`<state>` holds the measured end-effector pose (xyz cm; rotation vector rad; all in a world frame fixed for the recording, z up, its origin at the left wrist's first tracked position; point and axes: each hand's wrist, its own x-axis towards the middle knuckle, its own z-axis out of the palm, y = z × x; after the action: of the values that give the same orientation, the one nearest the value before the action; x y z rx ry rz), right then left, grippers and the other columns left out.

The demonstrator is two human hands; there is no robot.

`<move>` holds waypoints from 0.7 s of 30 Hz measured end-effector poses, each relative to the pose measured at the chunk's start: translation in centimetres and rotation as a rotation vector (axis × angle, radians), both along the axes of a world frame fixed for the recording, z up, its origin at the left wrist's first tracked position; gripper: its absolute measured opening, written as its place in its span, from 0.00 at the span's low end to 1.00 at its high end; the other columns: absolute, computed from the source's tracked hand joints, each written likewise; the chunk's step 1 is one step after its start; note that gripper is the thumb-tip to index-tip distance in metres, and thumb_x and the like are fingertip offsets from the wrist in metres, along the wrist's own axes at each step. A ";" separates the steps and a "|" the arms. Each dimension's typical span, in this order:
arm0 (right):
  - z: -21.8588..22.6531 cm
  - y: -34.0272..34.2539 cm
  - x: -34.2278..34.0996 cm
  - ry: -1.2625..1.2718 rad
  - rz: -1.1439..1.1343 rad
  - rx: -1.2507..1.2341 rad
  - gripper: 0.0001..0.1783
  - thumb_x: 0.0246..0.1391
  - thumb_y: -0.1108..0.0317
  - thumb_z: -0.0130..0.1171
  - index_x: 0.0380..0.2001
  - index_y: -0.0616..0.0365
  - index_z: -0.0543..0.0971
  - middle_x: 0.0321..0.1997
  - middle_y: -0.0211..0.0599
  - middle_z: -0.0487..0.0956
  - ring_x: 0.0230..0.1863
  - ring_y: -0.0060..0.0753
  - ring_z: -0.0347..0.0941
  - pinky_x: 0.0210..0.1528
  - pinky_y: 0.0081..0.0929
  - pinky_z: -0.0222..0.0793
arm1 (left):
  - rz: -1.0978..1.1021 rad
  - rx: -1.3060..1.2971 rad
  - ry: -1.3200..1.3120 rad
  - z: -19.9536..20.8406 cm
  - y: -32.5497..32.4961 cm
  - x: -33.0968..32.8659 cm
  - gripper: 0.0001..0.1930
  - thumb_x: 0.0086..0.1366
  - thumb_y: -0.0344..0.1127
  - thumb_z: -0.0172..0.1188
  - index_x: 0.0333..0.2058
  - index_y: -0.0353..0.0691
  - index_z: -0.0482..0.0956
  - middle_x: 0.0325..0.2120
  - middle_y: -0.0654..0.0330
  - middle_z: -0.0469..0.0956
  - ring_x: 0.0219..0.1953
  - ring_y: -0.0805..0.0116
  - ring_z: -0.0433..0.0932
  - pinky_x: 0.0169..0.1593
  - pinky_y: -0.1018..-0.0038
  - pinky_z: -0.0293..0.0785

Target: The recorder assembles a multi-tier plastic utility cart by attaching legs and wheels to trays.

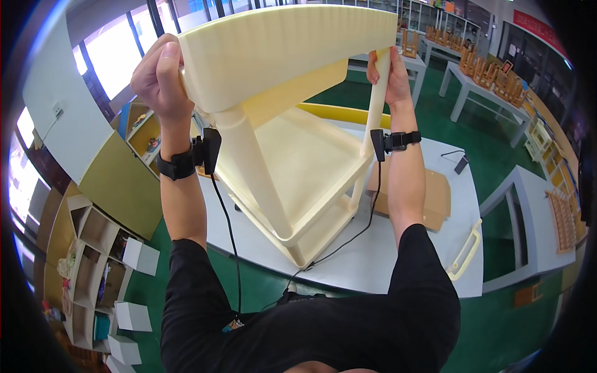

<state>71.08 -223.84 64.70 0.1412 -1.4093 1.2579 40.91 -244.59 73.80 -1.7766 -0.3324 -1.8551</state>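
Observation:
A pale yellow plastic chair [292, 155] is held up in front of me, tilted, with its backrest at the top and its legs toward the grey table [385, 261]. My left hand [160, 74] grips the left end of the backrest. My right hand [387, 74] is closed around the chair's upright post at the right. Both wrists wear black bands with small black devices, and cables hang from them. The chair's lower frame sits just above or on the table; I cannot tell which.
A brown cardboard piece [435, 199] and a loose pale yellow part [466, 252] lie on the table. White shelving [93, 261] stands at the left, over a green floor. Other grey tables with small wooden chairs [491, 74] stand at the back right.

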 end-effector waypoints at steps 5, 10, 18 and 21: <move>1.1 0.8 1.1 -0.155 0.032 -0.070 0.32 0.60 0.36 0.38 0.37 0.57 0.73 0.22 0.33 0.72 0.14 0.21 0.65 0.16 0.20 0.61 | 0.015 -0.003 -0.016 0.4 0.3 -0.2 0.16 0.61 0.28 0.45 0.14 0.32 0.63 0.12 0.63 0.62 0.15 0.79 0.57 0.21 0.79 0.48; 3.8 -2.6 -1.3 -0.094 -0.370 -0.140 0.40 0.55 0.32 0.37 0.48 0.59 0.72 0.40 0.44 0.77 0.33 0.33 0.78 0.35 0.22 0.75 | -0.016 0.057 0.039 1.0 1.0 -1.1 0.15 0.61 0.28 0.45 0.15 0.30 0.64 0.13 0.62 0.65 0.16 0.78 0.60 0.21 0.79 0.51; 7.6 -1.8 1.0 -0.220 -0.381 0.051 0.49 0.43 0.29 0.54 0.53 0.64 0.68 0.49 0.48 0.75 0.51 0.37 0.74 0.56 0.29 0.70 | 0.234 0.295 0.117 4.4 1.0 -3.4 0.15 0.63 0.31 0.47 0.22 0.26 0.73 0.19 0.57 0.76 0.19 0.77 0.70 0.24 0.78 0.65; 9.4 -2.4 0.7 -0.221 -0.374 0.169 0.47 0.43 0.28 0.52 0.53 0.58 0.70 0.51 0.43 0.75 0.54 0.38 0.71 0.61 0.35 0.62 | 0.308 0.670 0.283 7.6 0.1 -7.9 0.14 0.63 0.32 0.49 0.26 0.25 0.77 0.27 0.51 0.80 0.24 0.73 0.77 0.29 0.77 0.72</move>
<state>71.79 -226.22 74.11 -0.1467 -1.6431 0.8637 33.02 -244.52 81.35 -1.3906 0.1151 -1.2688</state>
